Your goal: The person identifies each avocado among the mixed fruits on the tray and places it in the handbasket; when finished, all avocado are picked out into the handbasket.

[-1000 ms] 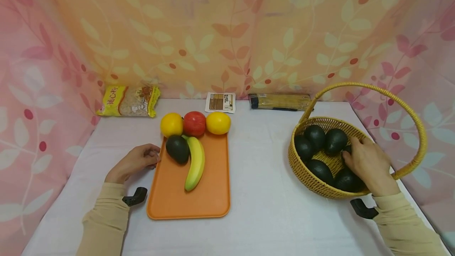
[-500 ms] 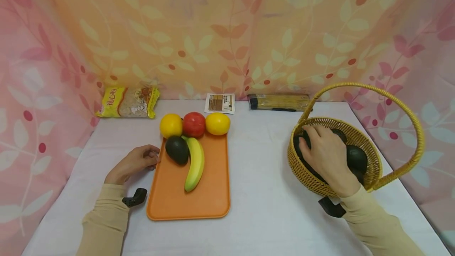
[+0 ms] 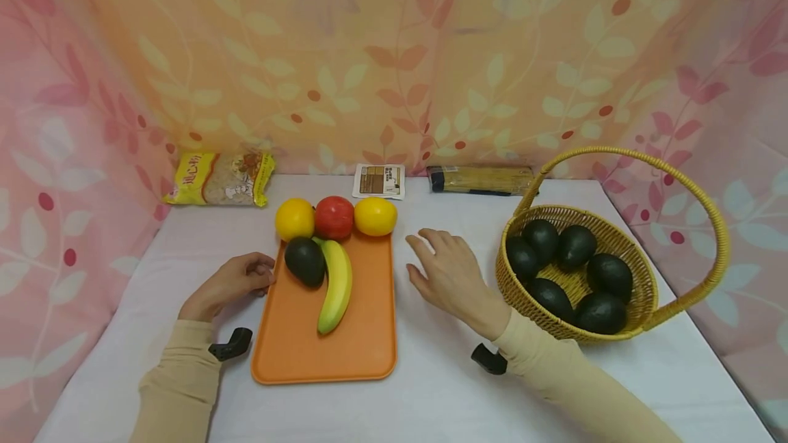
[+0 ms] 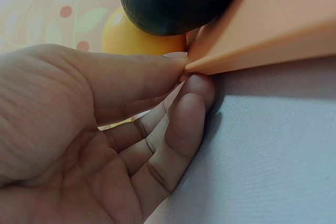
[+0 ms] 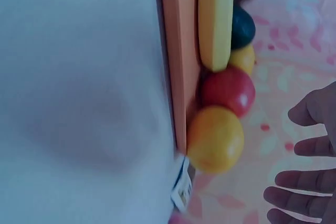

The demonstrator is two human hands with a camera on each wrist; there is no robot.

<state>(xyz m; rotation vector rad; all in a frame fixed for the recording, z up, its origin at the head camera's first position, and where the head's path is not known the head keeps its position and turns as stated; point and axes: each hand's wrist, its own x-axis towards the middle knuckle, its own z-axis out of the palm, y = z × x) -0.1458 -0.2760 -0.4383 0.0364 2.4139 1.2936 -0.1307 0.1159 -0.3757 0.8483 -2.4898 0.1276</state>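
Note:
My left hand (image 3: 230, 284) pinches the left rim of the orange tray (image 3: 363, 347); in the left wrist view the thumb (image 4: 142, 77) lies on the rim with fingertips below. On the tray lie a dark avocado (image 3: 305, 262) and a banana (image 3: 336, 286). A red round fruit (image 3: 334, 217) sits between two yellow fruits at the tray's far edge, the left one (image 3: 295, 219) rounder, the right one (image 3: 375, 216) more oval. My right hand (image 3: 452, 279) is over the table between tray and basket, fingers spread and holding nothing.
A wicker basket (image 3: 532, 313) with a tall handle stands at the right, holding several avocados (image 3: 609, 275). Along the back lie a yellow pasta bag (image 3: 221, 178), a small white packet (image 3: 379, 181) and a pack of thin sticks (image 3: 483, 179).
My right hand has left the basket and moved left, close to the tray's right side. The avocados it covered are in view again in the basket. My left hand stays at the tray rim.

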